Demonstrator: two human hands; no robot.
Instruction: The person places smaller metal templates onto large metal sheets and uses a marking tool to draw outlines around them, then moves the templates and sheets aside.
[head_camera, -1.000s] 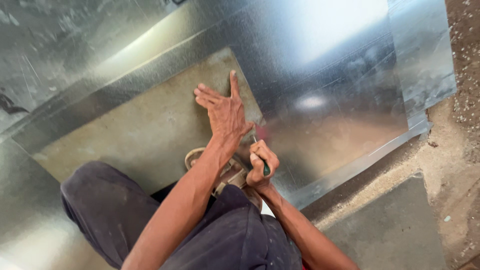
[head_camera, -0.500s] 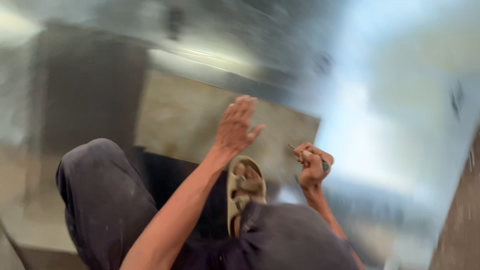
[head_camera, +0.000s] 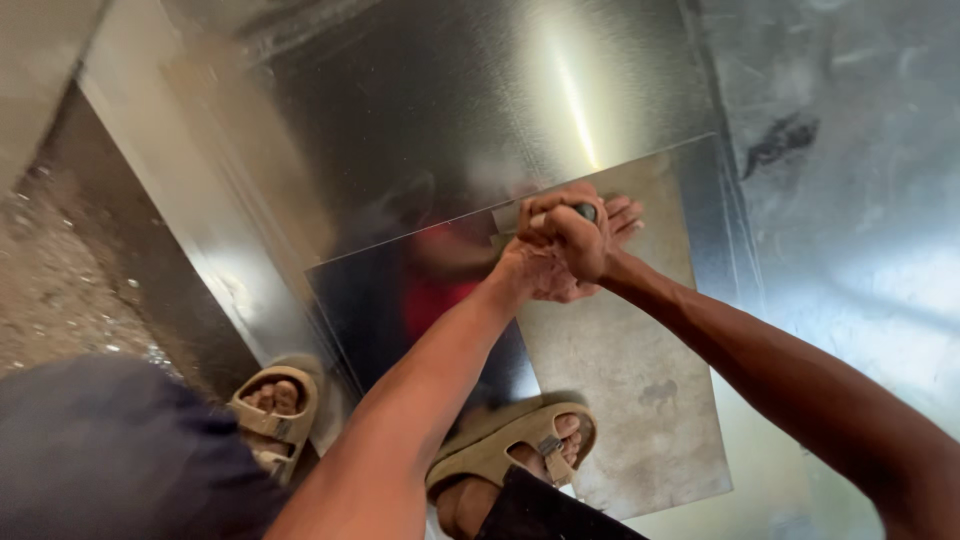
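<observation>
Tool (head_camera: 562, 213) gripped in right hand (head_camera: 572, 240), above left hand (head_camera: 545, 272), over metal sheet (head_camera: 620, 400).

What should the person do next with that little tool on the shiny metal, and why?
Probably draw the tool steadily along the metal sheet. The right hand is closed around its handle, and the left hand lies flat beneath it, fingers spread on the metal. A sandalled foot stands on the smaller sheet. Everything looks braced for a stroke.
</observation>
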